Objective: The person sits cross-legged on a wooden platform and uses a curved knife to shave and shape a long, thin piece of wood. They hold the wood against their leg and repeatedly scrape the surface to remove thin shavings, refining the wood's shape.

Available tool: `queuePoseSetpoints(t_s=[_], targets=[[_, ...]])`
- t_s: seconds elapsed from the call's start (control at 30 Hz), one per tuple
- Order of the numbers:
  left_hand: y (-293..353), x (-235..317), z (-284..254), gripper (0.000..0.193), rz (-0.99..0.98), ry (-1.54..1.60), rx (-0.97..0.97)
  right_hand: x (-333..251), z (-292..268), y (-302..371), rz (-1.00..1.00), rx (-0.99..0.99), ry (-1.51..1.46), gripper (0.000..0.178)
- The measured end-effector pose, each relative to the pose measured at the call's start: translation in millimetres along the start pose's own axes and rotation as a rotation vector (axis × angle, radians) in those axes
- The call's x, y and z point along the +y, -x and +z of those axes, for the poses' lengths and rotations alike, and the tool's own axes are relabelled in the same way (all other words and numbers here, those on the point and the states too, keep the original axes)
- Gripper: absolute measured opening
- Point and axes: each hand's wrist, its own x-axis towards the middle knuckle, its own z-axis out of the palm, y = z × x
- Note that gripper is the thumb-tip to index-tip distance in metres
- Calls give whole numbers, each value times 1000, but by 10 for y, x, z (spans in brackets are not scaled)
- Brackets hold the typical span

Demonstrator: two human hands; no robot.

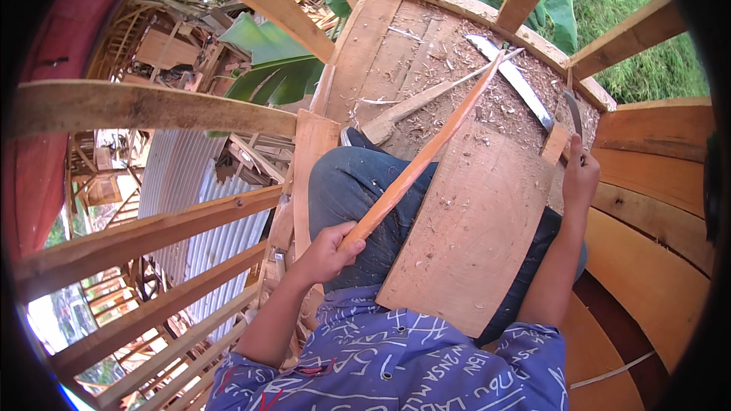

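My left hand (329, 252) is closed round the thick lower end of a long, smoothed wooden stick (426, 156). The stick slants up and away to the right, narrowing toward its far tip. In my right hand (581, 173), raised at the right, a knife (573, 112) points upward with its dark blade. The knife is apart from the stick, and its handle is mostly hidden by my fingers. Across my lap lies a broad wooden board (476, 228) with small shavings on it.
Wood shavings cover the plank floor (381, 53). A wide metal blade (514, 80) with a wooden handle (555, 144) lies there, near a roughly cut, paddle-shaped wood piece (415, 110). Wooden rails (152, 110) stand at the left, and plank walling (651, 183) closes the right.
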Motion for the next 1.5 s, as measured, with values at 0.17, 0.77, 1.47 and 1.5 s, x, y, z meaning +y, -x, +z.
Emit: queuePoseSetpoints(t_s=[0.17,0.77,1.47,1.5], targets=[[97,-184,68,30,244,-308,189,418,141,-174,-8,-34,-164,65],[2217,-3176,22,52,-257,-651,1148,355,191,-30,-137,-102,-221,61],[1979,-4045,60,67,-984,-505,927,473,230,-12,-170,-140,75,54],[1788,-3697,-32,58,-858,-512,989,488,211,-13,-181,-142,27,51]])
